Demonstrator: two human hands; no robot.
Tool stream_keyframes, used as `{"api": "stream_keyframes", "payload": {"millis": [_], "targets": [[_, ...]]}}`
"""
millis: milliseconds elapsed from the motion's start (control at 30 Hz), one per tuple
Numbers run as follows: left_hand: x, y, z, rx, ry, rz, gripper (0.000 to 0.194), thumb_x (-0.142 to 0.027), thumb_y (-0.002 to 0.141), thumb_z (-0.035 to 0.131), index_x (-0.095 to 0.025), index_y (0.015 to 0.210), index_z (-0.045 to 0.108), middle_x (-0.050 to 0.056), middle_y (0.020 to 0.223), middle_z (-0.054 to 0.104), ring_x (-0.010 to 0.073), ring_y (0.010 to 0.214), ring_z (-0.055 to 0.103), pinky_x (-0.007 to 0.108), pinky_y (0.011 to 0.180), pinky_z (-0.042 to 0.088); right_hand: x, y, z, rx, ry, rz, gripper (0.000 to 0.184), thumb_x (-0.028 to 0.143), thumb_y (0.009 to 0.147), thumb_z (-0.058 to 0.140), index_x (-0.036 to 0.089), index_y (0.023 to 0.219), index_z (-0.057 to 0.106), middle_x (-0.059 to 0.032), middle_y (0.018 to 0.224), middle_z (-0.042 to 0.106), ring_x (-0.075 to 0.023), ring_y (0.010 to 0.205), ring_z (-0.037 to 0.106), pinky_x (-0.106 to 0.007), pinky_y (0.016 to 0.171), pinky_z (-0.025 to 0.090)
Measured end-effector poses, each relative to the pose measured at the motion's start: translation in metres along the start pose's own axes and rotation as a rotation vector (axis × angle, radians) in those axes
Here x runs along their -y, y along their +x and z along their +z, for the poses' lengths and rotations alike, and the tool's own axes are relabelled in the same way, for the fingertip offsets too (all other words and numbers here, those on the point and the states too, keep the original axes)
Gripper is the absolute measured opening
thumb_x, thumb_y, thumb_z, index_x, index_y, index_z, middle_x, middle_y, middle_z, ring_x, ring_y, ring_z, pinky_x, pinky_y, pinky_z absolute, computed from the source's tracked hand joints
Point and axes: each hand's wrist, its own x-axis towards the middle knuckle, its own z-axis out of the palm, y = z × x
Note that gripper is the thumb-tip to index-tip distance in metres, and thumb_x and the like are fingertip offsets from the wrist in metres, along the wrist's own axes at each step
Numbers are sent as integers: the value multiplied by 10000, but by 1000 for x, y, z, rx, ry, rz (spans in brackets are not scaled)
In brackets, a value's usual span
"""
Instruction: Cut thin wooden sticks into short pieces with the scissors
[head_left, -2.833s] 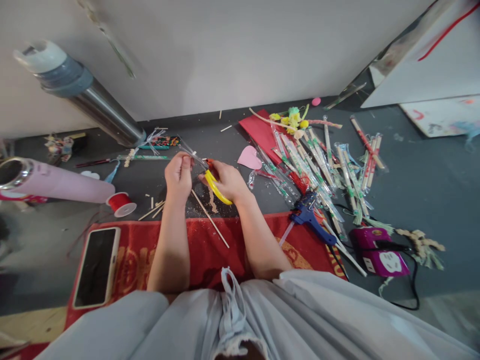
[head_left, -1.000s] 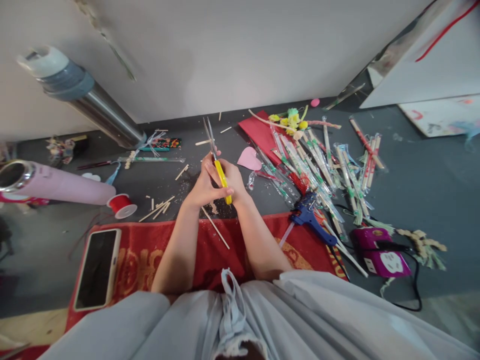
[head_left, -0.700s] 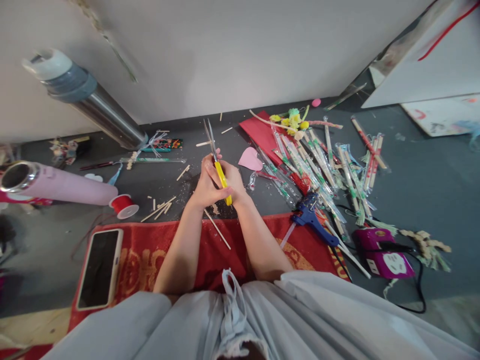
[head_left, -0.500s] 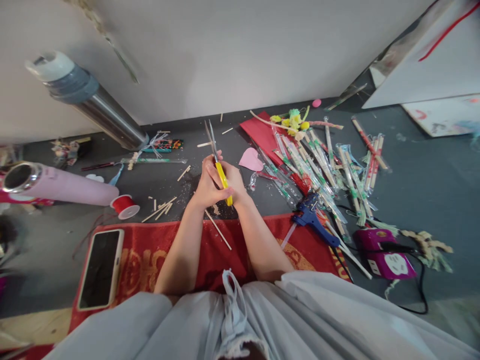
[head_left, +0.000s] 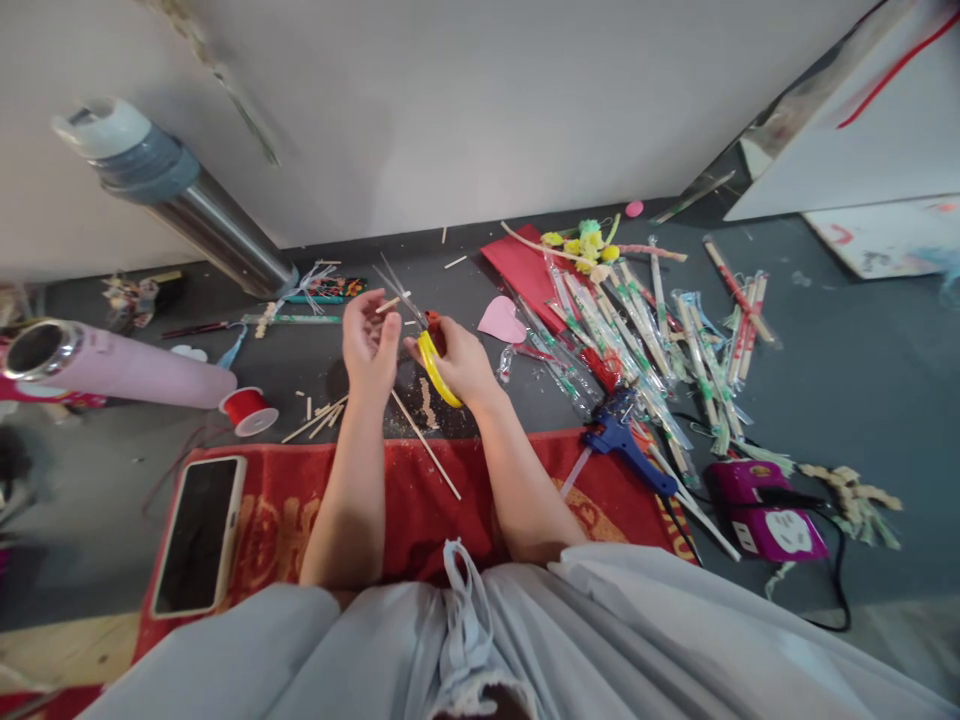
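Note:
My right hand (head_left: 463,362) is wrapped round the yellow handles of a pair of scissors (head_left: 438,372), whose blades point up and to the left, slightly apart. To the left of them, my left hand (head_left: 369,345) has its palm turned inward and fingers curled. A short piece of wooden stick (head_left: 388,305) shows between its thumb and fingers, close to the blades. Below the hands, a long thin stick (head_left: 426,445) lies partly over the red towel. A small flat wooden piece (head_left: 428,402) rests on the table under the scissors.
Cut stick pieces (head_left: 319,420) and a red thread spool (head_left: 249,411) lie left, near a pink bottle (head_left: 142,368) and a phone (head_left: 199,535). To the right are a pink heart (head_left: 502,320), many wrapped sticks (head_left: 637,340), a blue glue gun (head_left: 630,450) and a purple power block (head_left: 765,510).
The hands were together around the scissors. My left hand has moved away to the left, now with a short stick piece, while the scissors have tilted further left in my right hand.

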Motion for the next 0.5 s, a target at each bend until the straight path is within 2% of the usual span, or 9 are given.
{"api": "stream_keyframes", "payload": {"millis": [67,233,367,500], "targets": [[-7,4,-8,-64,114,41,364,-543,883,572,-224,1054,599,36,960,635,137,809,626,278,737,514,-1,-1,2,-7,5,-44,483,635,847,517,177,994,565,-54,869,630,-181,778,582,-319,765,460],[-16,7,-22,35,346,188,292,-459,924,527,-219,861,681,35,827,657,172,829,615,311,804,488,-7,-2,4,-9,21,-156,547,631,834,552,157,1105,530,-117,1013,635,-233,968,597,-393,919,461],[-14,5,-26,32,364,187,312,-451,921,523,-220,775,673,17,694,610,171,729,591,314,778,475,-10,-1,7,9,5,-223,611,641,823,563,133,1155,492,-174,1151,607,-276,1089,569,-444,989,438],[-18,5,-26,52,341,150,362,-432,930,512,-203,686,651,-9,604,570,132,613,555,269,662,449,-11,-1,7,30,10,-240,619,653,818,563,139,1155,487,-168,1189,595,-278,1121,556,-444,1008,431]]}}
